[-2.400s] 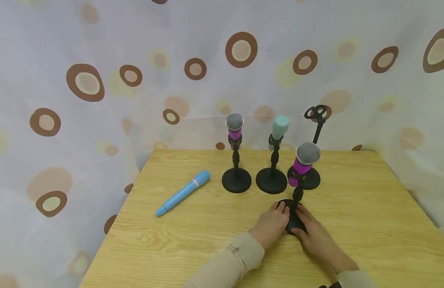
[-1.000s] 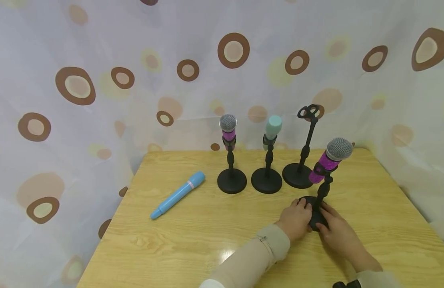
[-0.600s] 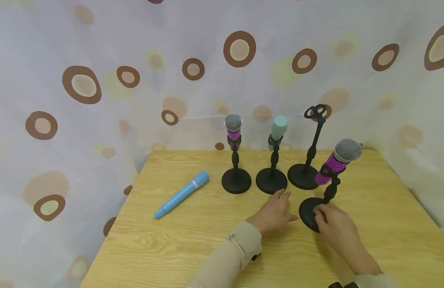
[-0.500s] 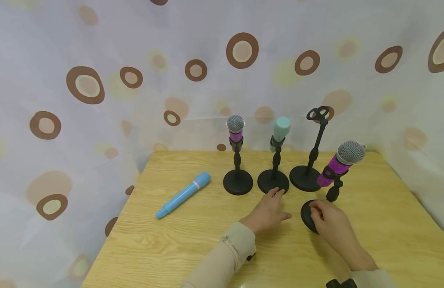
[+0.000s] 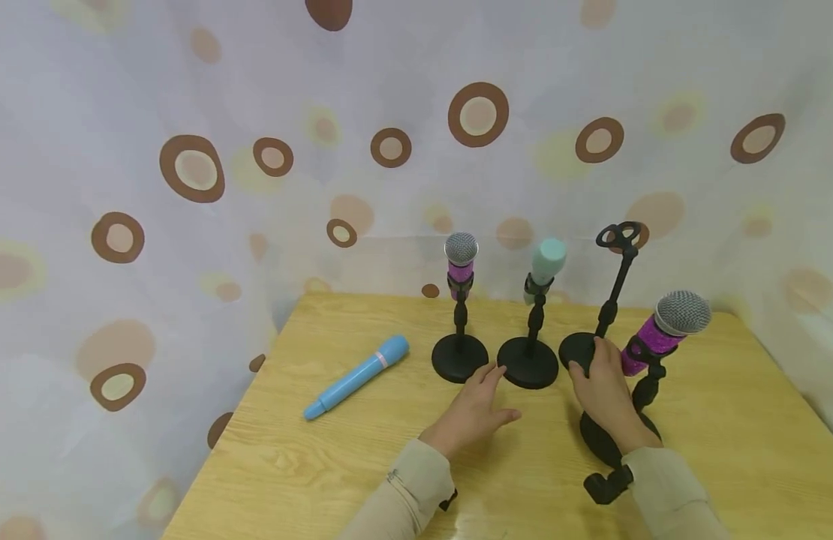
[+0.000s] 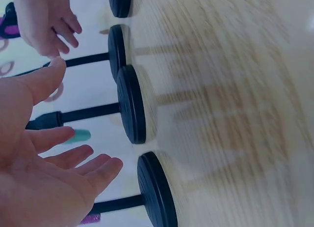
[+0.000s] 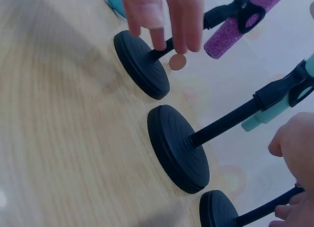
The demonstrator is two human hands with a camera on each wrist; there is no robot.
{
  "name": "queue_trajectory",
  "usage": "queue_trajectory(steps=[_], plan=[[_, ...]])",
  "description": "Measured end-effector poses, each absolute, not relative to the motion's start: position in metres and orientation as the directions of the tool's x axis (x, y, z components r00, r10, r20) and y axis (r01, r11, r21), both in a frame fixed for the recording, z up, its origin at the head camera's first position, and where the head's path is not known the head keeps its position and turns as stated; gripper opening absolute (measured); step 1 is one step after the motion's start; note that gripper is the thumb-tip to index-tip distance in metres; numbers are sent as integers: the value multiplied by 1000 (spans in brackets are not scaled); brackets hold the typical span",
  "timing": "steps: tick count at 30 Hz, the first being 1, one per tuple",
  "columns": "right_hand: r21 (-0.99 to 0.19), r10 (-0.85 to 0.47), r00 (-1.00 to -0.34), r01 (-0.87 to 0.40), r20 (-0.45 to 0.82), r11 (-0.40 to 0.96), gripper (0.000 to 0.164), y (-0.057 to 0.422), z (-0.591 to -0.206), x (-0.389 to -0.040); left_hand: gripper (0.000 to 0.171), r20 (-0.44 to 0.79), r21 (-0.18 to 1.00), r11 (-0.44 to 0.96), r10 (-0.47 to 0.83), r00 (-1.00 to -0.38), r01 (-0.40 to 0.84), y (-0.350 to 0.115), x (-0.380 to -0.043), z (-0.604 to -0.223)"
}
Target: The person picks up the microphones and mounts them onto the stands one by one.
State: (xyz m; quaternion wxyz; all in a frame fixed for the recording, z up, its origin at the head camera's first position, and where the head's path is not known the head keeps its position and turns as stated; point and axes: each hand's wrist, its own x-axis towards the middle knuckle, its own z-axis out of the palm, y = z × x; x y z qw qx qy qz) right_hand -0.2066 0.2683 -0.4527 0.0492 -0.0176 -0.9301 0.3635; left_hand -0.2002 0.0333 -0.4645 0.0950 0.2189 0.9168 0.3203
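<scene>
My right hand (image 5: 605, 390) reaches in front of the empty black microphone stand (image 5: 617, 289), fingers extended over its base; whether they touch it cannot be made out. Its forearm crosses ahead of the nearest stand, which carries a purple glitter microphone (image 5: 680, 313) with a silver mesh head and partly hides that stand's base. Low over the table, my left hand (image 5: 470, 416) is spread and holds nothing. Its fingertips are near the bases of the left stand (image 5: 460, 358), bearing another purple microphone (image 5: 461, 253), and the middle stand (image 7: 179, 148), bearing a teal microphone (image 5: 548, 261).
A blue microphone (image 5: 356, 377) lies diagonally on the left of the wooden table (image 5: 308, 465). Behind the stands hangs a white cloth (image 5: 403, 195) with brown ring patterns. The stands form a row near the table's back edge, with one standing closer at the right.
The stand with the purple microphone was shifted right by both hands, then released. My left hand withdrew to the left. My right hand moved from that stand's base toward the empty stand.
</scene>
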Motion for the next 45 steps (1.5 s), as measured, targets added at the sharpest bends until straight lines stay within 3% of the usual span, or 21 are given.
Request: queue_trajectory(steps=[12,19,31,45], plan=[[-845,350,-937,201,-17,496,81,284,-440,-242,73,-59,679,679,428,-902,278,17,-186,-475],[-901,493,-870,196,23,387,64,288,-427,-260,72,-34,688,664,434,-900,294,10,-185,-479],[-849,505,-834,89,223,521,31,288,-434,-269,71,-41,736,635,388,-921,235,-14,-187,-482],[-850,473,-816,-42,333,525,29,260,-409,-269,71,-36,779,598,346,-937,191,-37,-192,-484]])
